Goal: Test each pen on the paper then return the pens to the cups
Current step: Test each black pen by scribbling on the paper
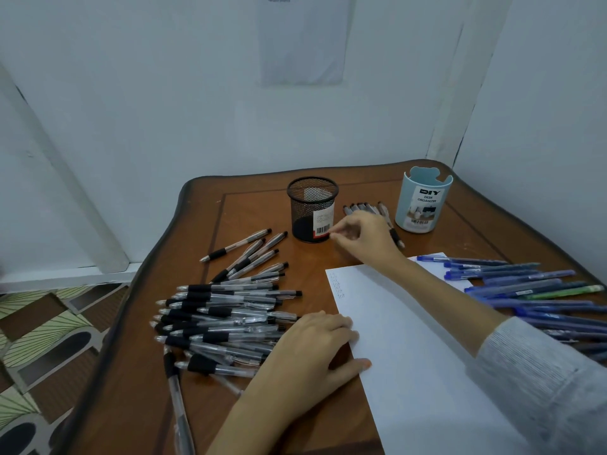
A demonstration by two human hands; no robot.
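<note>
Hands well apart. Nearest, left hand (pixel 315 349) flat, fingers relaxed, on the left edge of the paper (pixel 410 339); black pens (pixel 230 320) heaped just to its left, barrels crosswise. Farther, right hand (pixel 364 234), fingertips pinched, just beside the mesh cup (pixel 312 208); whether on anything, impossible to tell. Blue cup (pixel 423 201) beyond.

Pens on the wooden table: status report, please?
Left hand flat on white paper. Right hand pinched beside black mesh cup, grip unclear. Black-grip clear pens piled outside cups.
</note>
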